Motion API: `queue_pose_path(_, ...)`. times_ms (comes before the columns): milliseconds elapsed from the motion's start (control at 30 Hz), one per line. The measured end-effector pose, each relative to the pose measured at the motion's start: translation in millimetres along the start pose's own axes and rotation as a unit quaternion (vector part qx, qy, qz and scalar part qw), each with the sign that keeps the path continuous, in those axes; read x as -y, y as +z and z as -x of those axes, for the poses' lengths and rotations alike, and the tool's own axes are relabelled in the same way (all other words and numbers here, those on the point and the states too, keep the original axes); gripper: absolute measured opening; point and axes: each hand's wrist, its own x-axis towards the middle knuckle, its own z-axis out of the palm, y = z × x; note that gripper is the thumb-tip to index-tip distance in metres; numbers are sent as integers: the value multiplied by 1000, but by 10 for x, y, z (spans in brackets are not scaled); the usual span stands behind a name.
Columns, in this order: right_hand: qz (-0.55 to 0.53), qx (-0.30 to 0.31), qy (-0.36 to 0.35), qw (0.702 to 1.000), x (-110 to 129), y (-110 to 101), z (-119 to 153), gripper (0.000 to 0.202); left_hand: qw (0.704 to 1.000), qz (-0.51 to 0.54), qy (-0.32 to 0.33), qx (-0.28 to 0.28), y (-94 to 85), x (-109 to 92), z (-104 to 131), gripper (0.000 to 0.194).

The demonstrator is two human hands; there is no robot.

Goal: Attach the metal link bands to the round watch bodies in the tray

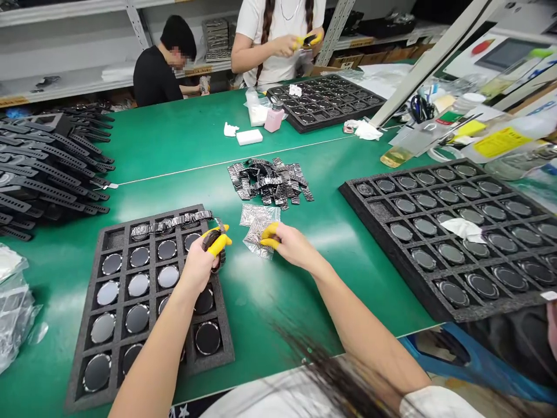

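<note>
Across the middle of the green worktop (282, 290), the right hand (293, 244) reaches over a clear bag (253, 216) of small silvery pieces, its yellow-covered fingertips curled close together at the bag's right edge; whether they pinch anything cannot be told. The left hand (199, 264) has its yellow-covered fingers clamped on a dark watch piece (212, 239), held above the far right corner of the left foam tray (227, 348), with a narrow gap of green between it and the bag.

Just beyond the bag lies a loose pile of dark metal bands (274, 181), its near edge almost at the bag's far edge. One dark band (174, 223) stretches along the far row of the left tray, whose compartments hold round watch faces (140, 256).

To the right, a wide strip of green runs from the right forearm to the slanting edge of the right foam tray (363, 206), giving that arm room sideways. The left arm crosses over its tray, so its room is tighter. Stacked black straps (56, 168) fill the far left. Past the pale seam (174, 173), a white block (249, 137) and a pink bottle (274, 119) stand near the far tray (331, 121).
</note>
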Motion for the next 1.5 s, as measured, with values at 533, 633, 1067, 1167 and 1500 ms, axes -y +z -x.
queue_pose_path(533, -538, 10, 84, 839, 526, 200, 111, 47, 823, -491, 285, 23, 67, 323, 108, 51)
queue_pose_path(633, -559, 22, 89, 824, 553, 232, 109, 49, 808, -520, 277, 18, 54, 314, 104, 52)
queue_pose_path(1067, -560, 17, 86, 823, 505, 222, 88, 51, 796, -533, 287, 27, 21, 324, 76, 54)
queue_pose_path(1167, -514, -41, 66, 854, 479, 289, 115, 50, 823, -494, 276, 41, 24, 313, 75, 51)
queue_pose_path(1500, -333, -165, -167, 913, 400, 245, 115, 41, 971, -90, -9, 220, 135, 68, 166, 48)
